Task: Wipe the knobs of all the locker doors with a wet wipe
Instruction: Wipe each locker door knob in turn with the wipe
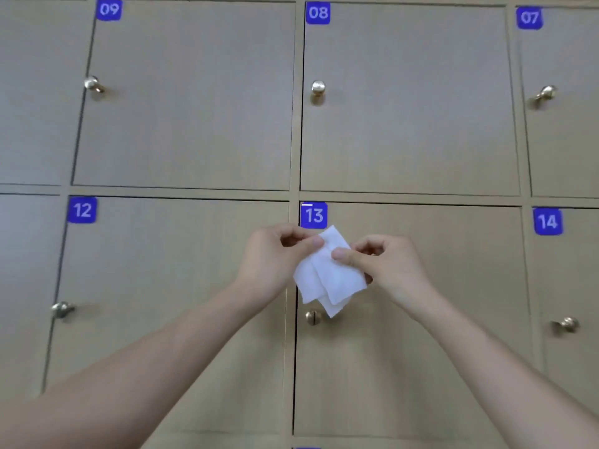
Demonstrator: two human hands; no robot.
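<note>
No knob looks touched yet, so I judge all wiping remains, while the left hand (275, 251) and right hand (385, 264) each pinch the folded wet wipe (327, 277), held at twelve o'clock just above the knob of locker 13 (312, 316).

Two rows of beige wooden locker doors, each with a round brass knob near its left edge. Upper row, left to right — door 09 (184, 95), door 08 (408, 98), door 07 (564, 108). Lower row — door 12 (162, 270) below 09, door 13 (421, 335) below 08, door 14 (570, 286) below 07. Before door 13, the left hand (272, 257) and right hand (385, 264) pinch a folded white wet wipe (327, 277) between them — directly above that door's knob (312, 316).
</note>
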